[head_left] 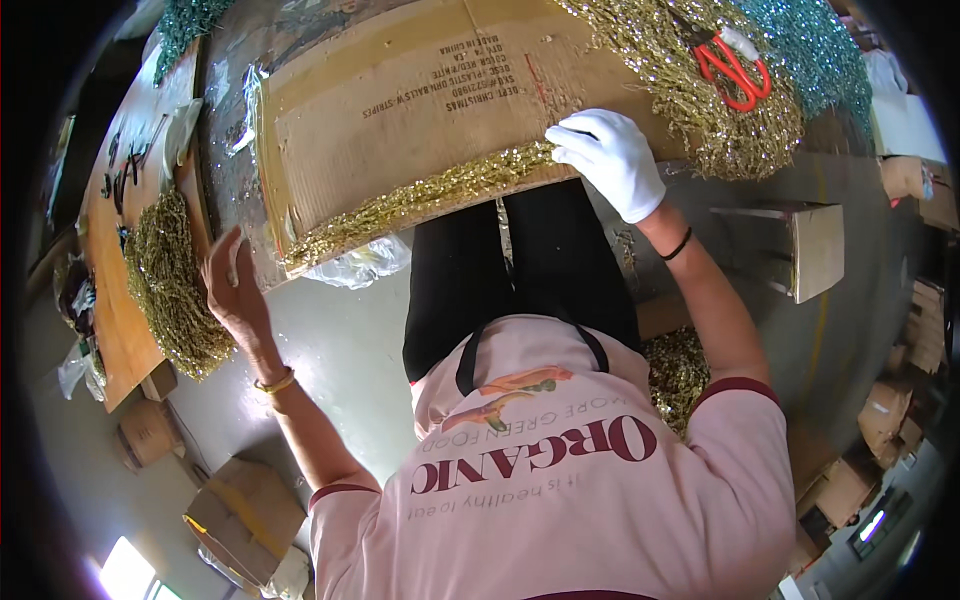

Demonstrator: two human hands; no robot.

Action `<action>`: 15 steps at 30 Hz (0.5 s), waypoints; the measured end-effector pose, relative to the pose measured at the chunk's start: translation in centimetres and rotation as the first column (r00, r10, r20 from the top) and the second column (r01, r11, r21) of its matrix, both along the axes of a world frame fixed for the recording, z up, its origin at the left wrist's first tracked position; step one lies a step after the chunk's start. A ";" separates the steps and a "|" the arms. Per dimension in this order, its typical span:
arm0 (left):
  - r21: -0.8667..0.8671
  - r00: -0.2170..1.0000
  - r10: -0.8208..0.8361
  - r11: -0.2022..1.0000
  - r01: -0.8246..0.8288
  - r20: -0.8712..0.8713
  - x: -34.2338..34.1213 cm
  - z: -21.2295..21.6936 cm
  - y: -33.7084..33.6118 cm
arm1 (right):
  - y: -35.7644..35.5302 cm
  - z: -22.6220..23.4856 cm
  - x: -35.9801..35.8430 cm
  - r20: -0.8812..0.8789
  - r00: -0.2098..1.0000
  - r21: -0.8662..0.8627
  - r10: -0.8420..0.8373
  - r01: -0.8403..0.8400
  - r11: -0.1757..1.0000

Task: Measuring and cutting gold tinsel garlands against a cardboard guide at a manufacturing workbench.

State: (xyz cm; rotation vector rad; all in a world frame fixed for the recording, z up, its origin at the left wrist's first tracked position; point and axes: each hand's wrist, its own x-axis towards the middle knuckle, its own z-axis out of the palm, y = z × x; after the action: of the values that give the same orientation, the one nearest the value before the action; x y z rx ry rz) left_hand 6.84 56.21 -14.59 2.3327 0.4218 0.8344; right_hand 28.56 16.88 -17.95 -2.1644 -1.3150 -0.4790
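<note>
A strand of gold tinsel garland (430, 193) lies along the near edge of a flat cardboard sheet (400, 125) on the table in front of me. My right hand (612, 165), in a white glove, is closed at the strand's right end, fingertips pinched on it. Bare, my left hand (238, 292) hangs in the air off the cardboard's near left corner. Its thumb stands apart from the curved fingers, and nothing shows in it.
Heaped gold tinsel (735, 130) lies at the far right with red-handled scissors (735, 72) on top, beside teal tinsel (815, 50). Another gold bundle (170, 290) hangs over a wooden table (115, 240) at left. A stool (815, 250) stands at right; cardboard boxes (245, 515) sit on the floor.
</note>
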 end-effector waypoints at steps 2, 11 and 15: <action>-0.358 0.953 -0.262 0.884 0.300 0.151 4.3 4.0 -8.5 | -0.2 0.0 -0.3 -0.010 1.000 -0.006 -0.010 0.010 1.000; 0.187 0.833 -0.547 0.813 0.551 -0.077 13.6 -3.5 -21.7 | 0.7 -0.3 -0.6 -0.056 0.997 0.053 -0.047 0.050 0.997; 0.240 0.839 -0.543 0.810 0.535 -0.040 14.0 -4.1 -21.9 | 0.0 0.2 -0.1 -0.031 0.998 0.058 -0.054 0.056 0.997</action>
State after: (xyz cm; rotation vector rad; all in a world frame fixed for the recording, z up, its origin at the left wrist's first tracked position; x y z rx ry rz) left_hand 20.84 34.27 -18.69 2.4620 -0.3795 0.6588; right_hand 28.45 16.88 -17.76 -2.1553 -1.2130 -0.4996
